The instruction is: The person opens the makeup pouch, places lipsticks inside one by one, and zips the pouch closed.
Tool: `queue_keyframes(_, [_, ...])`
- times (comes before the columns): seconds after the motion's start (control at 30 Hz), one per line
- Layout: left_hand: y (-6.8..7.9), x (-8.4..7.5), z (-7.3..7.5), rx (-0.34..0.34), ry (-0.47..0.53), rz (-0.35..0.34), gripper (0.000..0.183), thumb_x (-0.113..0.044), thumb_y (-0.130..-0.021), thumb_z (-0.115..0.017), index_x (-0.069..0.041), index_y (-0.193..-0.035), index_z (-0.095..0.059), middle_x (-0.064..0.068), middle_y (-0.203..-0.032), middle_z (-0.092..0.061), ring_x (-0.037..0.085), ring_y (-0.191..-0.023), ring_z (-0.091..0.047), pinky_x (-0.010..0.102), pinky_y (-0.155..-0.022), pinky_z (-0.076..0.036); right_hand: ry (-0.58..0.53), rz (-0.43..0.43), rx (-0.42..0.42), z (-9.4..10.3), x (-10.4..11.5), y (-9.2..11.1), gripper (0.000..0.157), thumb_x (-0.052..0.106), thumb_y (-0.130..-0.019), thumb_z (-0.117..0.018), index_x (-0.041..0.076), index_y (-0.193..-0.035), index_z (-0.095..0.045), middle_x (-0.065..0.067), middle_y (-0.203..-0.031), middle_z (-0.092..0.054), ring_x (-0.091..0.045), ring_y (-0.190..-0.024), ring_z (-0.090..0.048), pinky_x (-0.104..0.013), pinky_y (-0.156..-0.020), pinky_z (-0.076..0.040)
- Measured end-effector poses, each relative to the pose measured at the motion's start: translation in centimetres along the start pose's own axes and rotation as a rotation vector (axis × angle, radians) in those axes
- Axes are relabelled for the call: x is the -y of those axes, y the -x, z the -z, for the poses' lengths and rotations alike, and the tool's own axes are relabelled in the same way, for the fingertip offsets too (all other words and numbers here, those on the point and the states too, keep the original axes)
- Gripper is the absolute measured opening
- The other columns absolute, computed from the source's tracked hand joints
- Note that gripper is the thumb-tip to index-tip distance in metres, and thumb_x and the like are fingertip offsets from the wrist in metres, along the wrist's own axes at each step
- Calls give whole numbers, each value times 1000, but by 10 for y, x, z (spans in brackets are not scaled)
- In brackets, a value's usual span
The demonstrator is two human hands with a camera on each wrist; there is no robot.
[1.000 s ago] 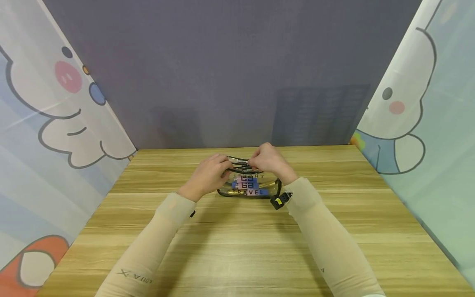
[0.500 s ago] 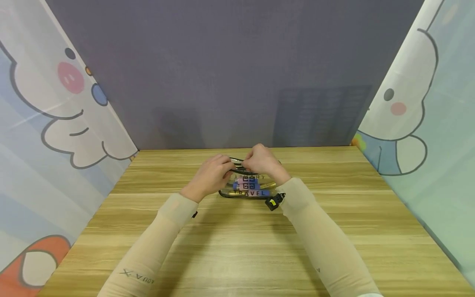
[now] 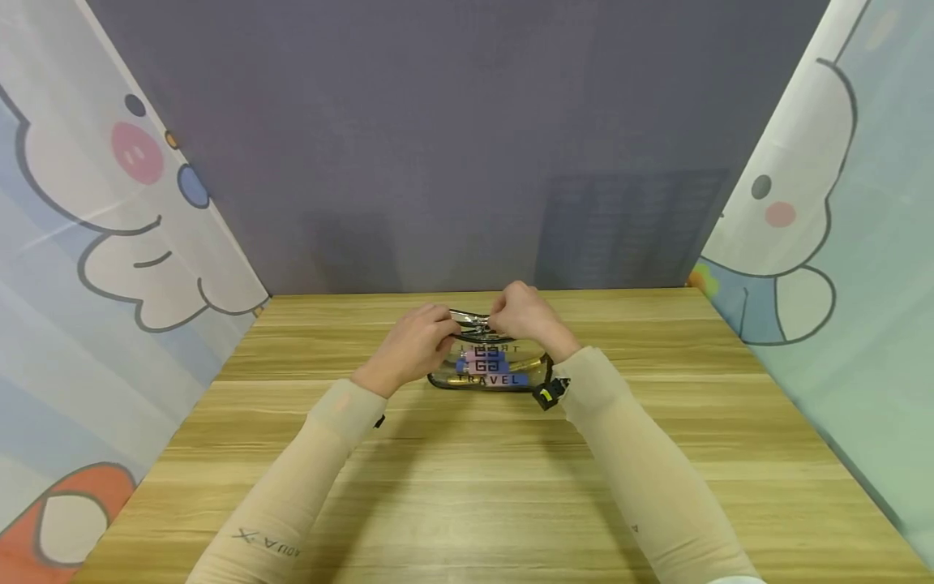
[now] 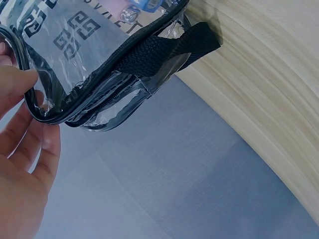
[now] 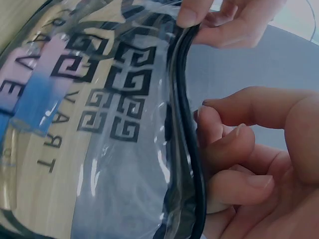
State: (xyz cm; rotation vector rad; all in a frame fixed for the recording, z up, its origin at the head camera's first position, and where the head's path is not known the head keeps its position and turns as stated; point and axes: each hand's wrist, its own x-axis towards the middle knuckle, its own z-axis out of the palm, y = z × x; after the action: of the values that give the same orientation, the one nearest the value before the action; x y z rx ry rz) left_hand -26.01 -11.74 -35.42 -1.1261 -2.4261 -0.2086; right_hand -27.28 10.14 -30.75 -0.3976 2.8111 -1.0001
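A clear zippered pouch (image 3: pixel 524 354) with black piping and "TRAVEL" lettering stands on the table before both hands. My left hand (image 3: pixel 416 342) grips the left end of its top rim, thumb on one side and fingers on the other in the left wrist view. My right hand (image 3: pixel 531 315) pinches at the zipper (image 3: pixel 477 328) along the top with thumb and forefinger, its other fingers curled beside the rim. What lies between the right fingertips is mostly hidden. Inside the pouch show pink-and-blue tubes (image 5: pixel 42 94) and a gold stick (image 5: pixel 9 169).
The wooden table (image 3: pixel 467 487) runs back to a grey upright panel (image 3: pixel 467 146). Curtains with cartoon figures (image 3: pixel 139 162) hang at either side. A black webbing strap (image 4: pixel 164 52) sticks out from the pouch's end. A small black device (image 3: pixel 549 394) sits at the right wrist.
My right hand moved left along the pouch's top, then back to the right. The rim shows a wider gap between the hands now. My left hand stays at the left end.
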Motion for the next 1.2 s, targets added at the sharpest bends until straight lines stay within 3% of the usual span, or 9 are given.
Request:
queue_keyframes(0.07, [0,0,0,1,4,0,11,0,-89,-73,-7,-97,-75,3,-92,-64,20,-83,-58,35,-77,-52,15,-1,4,1,-1,1,31,1,-86,-57,13,-58,-57,3,-52,-44,-10,-45,-27,-26,-47,-27])
queue_keyframes(0.17, [0,0,1,1,7,0,11,0,-89,-73,-7,-97,-76,3,-92,-63,20,-83,-57,35,-77,-52,29,4,-7,2,-3,3,30,3,-88,-58,11,-60,-60,4,-51,-41,-9,-45,-29,-26,-48,-29])
queue_keyframes(0.4, [1,1,1,-6,4,-2,11,-1,-90,-73,-7,-98,-76,3,-92,-64,20,-81,-57,35,-76,-51,86,72,-54,3,-10,9,14,8,-92,-63,5,-84,-74,-4,-75,-66,-14,-57,-51,-31,-60,-46])
queue_keyframes(0.5, [2,2,0,-2,2,4,11,-1,-90,-72,-7,-99,-76,3,-92,-64,19,-81,-56,35,-76,-51,130,115,-69,2,-15,13,11,9,-93,-65,5,-92,-74,-6,-85,-70,-17,-66,-59,-36,-69,-52])
queue_keyframes(0.77, [3,0,0,3,-3,23,12,-2,-90,-73,-8,-100,-76,3,-92,-64,19,-80,-56,34,-74,-51,193,192,-100,-2,-25,28,10,15,-94,-66,9,-88,-71,-2,-83,-67,-18,-66,-58,-36,-63,-50])
queue_keyframes(1.0, [4,-1,-2,-11,-11,32,14,-2,-89,-73,-7,-101,-77,4,-94,-65,19,-81,-56,34,-75,-51,296,273,-206,-8,-34,38,12,19,-89,-73,8,-88,-71,-2,-89,-63,-23,-86,-58,-39,-75,-52])
queue_keyframes(1.2, [5,-3,-3,-27,-8,54,16,0,-87,-72,-7,-100,-77,3,-93,-66,19,-81,-57,33,-75,-51,301,311,-278,-14,-42,44,16,18,-87,-77,5,-93,-71,-4,-93,-62,-24,-91,-57,-40,-80,-53])
